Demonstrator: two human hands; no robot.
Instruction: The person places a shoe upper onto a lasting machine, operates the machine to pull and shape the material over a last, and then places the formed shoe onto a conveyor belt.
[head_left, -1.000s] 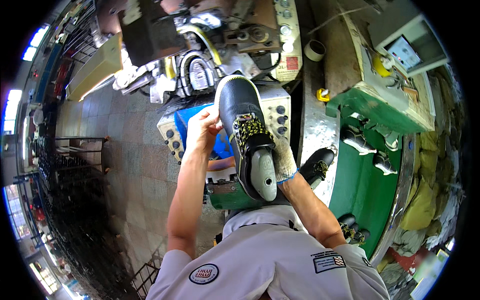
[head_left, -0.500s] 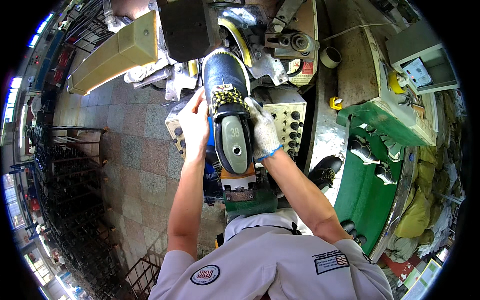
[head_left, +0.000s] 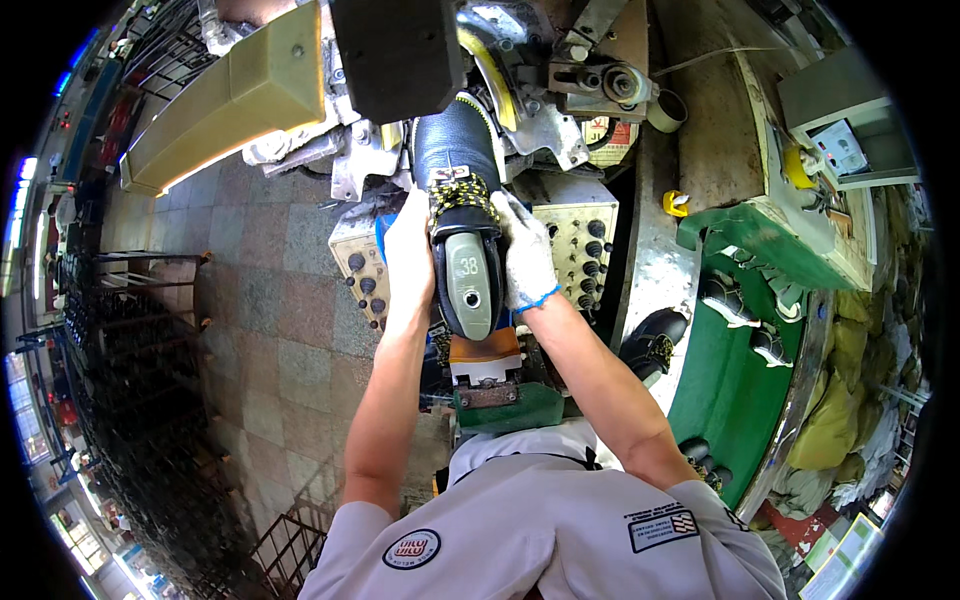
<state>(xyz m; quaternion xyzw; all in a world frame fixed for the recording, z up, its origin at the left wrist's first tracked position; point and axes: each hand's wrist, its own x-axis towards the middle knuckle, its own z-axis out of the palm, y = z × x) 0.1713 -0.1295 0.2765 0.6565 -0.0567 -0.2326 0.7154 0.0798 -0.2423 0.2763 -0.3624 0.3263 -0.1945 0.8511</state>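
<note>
A dark leather shoe (head_left: 455,145) with yellow-and-black laces points away from me, its toe in the jaws of a metal machine (head_left: 540,115). A grey-green shoe last (head_left: 468,270) fills its heel opening. My left hand (head_left: 409,250) looks bare and is pressed along the shoe's left side. On the right side, my right hand (head_left: 524,248), in a white glove with a blue cuff edge, grips it too. The fingertips of both hands are partly hidden against the shoe. Above the toe is a dark block (head_left: 395,60), covering some of the machine.
Control boxes with black knobs (head_left: 578,245) flank the shoe. To the right, another dark shoe (head_left: 655,340) rests on a metal ledge beside a green tray (head_left: 720,400) with several shoes. A yellow machine arm (head_left: 230,100) extends left. Dark racks (head_left: 140,400) stand far left.
My left hand has moved up and flatter against the shoe's side. The shoe's toe now sits slightly deeper in the machine. My right hand keeps its grip. The whole view has shifted a little.
</note>
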